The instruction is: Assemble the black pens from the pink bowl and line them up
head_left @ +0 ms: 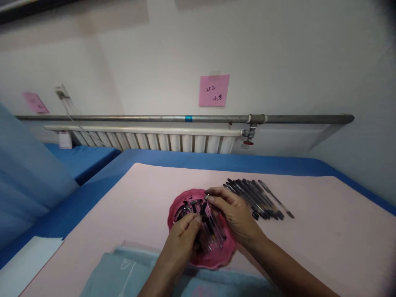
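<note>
Over a pink scalloped bowl (213,262), my left hand (185,231) pinches a short black pen part (203,208) that points upward. My right hand (236,212) is closed at the upper end of that part, its thumb and index finger on a small shiny piece (207,197) too small to name for certain. Inside the bowl lie clear pen barrels (219,231) and several dark pen parts (182,210); both hands partly hide them. To the right of my right hand, a row of black pens (256,200) lies side by side on the pink sheet (324,231).
A folded blue-green cloth (114,270) lies at the near edge, under my forearms. White paper (27,260) is at the lower left. Behind the blue table (216,160) stand a radiator (173,142), a metal pipe (139,118) and a red-handled valve (248,142).
</note>
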The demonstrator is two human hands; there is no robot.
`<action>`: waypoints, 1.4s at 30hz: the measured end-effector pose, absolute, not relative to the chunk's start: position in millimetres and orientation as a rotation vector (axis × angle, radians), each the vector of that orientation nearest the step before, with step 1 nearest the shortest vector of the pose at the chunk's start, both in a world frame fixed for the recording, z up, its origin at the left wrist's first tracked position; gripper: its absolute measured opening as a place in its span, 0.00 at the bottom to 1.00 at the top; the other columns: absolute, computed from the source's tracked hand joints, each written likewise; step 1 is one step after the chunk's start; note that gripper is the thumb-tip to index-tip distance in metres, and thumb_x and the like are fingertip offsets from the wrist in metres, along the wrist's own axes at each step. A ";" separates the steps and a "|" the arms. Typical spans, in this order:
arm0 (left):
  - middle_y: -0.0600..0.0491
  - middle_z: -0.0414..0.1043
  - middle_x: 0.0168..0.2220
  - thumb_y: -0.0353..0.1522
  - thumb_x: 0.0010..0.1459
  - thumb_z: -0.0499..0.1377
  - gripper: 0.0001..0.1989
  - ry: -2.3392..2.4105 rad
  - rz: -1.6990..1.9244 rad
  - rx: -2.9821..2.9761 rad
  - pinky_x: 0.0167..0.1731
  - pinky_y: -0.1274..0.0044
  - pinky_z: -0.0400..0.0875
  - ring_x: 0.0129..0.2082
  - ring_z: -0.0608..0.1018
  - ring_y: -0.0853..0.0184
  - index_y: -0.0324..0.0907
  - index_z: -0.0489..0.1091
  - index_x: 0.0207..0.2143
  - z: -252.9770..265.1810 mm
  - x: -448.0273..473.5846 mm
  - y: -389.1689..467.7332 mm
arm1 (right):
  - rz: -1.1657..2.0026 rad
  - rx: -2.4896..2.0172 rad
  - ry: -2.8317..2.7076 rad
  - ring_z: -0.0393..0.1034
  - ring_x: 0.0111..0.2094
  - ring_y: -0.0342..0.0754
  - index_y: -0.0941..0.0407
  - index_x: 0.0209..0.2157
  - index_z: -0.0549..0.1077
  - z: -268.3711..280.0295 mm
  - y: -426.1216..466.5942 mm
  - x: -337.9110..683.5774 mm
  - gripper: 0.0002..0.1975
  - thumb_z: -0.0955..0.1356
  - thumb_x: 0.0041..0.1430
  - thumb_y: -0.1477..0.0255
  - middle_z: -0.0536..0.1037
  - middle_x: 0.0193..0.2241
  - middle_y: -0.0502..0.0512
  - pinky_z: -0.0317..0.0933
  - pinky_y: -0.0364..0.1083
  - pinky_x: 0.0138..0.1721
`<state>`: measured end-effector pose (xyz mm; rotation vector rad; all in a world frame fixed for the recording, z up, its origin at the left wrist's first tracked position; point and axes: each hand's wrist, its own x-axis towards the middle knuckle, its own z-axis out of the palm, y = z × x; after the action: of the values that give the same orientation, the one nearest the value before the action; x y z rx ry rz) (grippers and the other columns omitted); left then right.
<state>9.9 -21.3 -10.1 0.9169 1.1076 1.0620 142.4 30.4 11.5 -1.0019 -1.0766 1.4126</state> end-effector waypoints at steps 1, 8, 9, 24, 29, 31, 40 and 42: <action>0.62 0.55 0.15 0.50 0.49 0.58 0.21 1.110 1.052 0.921 0.15 0.83 0.47 0.14 0.54 0.78 0.41 0.62 0.24 -9.9 9.5 -21.0 | 1.415 -1.003 -1.091 0.57 0.19 0.38 0.57 0.31 0.76 10.8 30.7 142.4 0.11 0.72 0.42 0.69 0.70 0.20 0.45 0.53 0.41 0.23; 0.62 0.57 0.16 0.49 0.48 0.59 0.21 1.090 1.001 0.791 0.13 0.84 0.42 0.13 0.53 0.80 0.41 0.59 0.24 -4.4 10.9 -23.6 | 1.405 -0.967 -1.125 0.59 0.21 0.39 0.56 0.34 0.74 2.0 36.4 144.8 0.14 0.72 0.42 0.70 0.72 0.25 0.47 0.54 0.41 0.24; 0.62 0.57 0.16 0.49 0.48 0.59 0.21 1.079 0.992 0.750 0.13 0.84 0.41 0.12 0.52 0.80 0.41 0.59 0.24 -3.8 11.2 -24.0 | 1.406 -0.960 -1.128 0.59 0.21 0.39 0.55 0.34 0.74 1.1 36.9 145.1 0.14 0.72 0.42 0.70 0.73 0.25 0.47 0.54 0.41 0.24; 0.64 0.56 0.15 0.48 0.44 0.62 0.22 0.965 0.993 0.585 0.11 0.85 0.37 0.10 0.50 0.82 0.43 0.57 0.26 -6.5 13.9 -24.5 | 1.487 -0.839 -1.005 0.58 0.21 0.37 0.55 0.32 0.73 -7.7 33.7 139.2 0.13 0.74 0.42 0.70 0.72 0.24 0.46 0.53 0.40 0.23; 0.64 0.55 0.15 0.50 0.45 0.61 0.23 1.018 1.014 0.665 0.11 0.85 0.39 0.11 0.51 0.82 0.42 0.57 0.24 -6.2 15.7 -24.2 | 1.503 -0.842 -0.977 0.61 0.21 0.38 0.56 0.33 0.74 -7.5 32.4 137.8 0.14 0.75 0.41 0.71 0.74 0.26 0.47 0.56 0.40 0.24; 0.64 0.55 0.15 0.50 0.45 0.60 0.22 1.045 1.012 0.700 0.11 0.85 0.39 0.10 0.51 0.82 0.42 0.59 0.26 -5.6 15.4 -24.3 | 1.583 -0.827 -0.947 0.61 0.20 0.38 0.56 0.34 0.75 -5.1 32.0 137.5 0.14 0.74 0.41 0.71 0.73 0.23 0.47 0.56 0.40 0.24; 0.64 0.53 0.14 0.51 0.47 0.59 0.22 1.070 1.037 0.828 0.12 0.83 0.40 0.11 0.51 0.80 0.41 0.61 0.26 -10.7 13.9 -20.6 | 1.772 -0.837 -0.823 0.58 0.18 0.36 0.58 0.23 0.72 -7.2 33.8 138.2 0.11 0.76 0.39 0.71 0.69 0.17 0.45 0.53 0.39 0.21; 0.64 0.54 0.15 0.51 0.47 0.59 0.22 1.069 1.044 0.869 0.13 0.83 0.41 0.12 0.52 0.80 0.41 0.62 0.26 -12.0 14.2 -20.1 | 1.770 -0.848 -0.831 0.57 0.17 0.37 0.57 0.24 0.71 -7.7 32.3 137.3 0.11 0.76 0.40 0.70 0.68 0.17 0.44 0.54 0.39 0.21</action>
<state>14.2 -20.1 -12.0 0.8695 1.0689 1.0438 137.3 32.3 -7.7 -0.8475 -0.8305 1.7703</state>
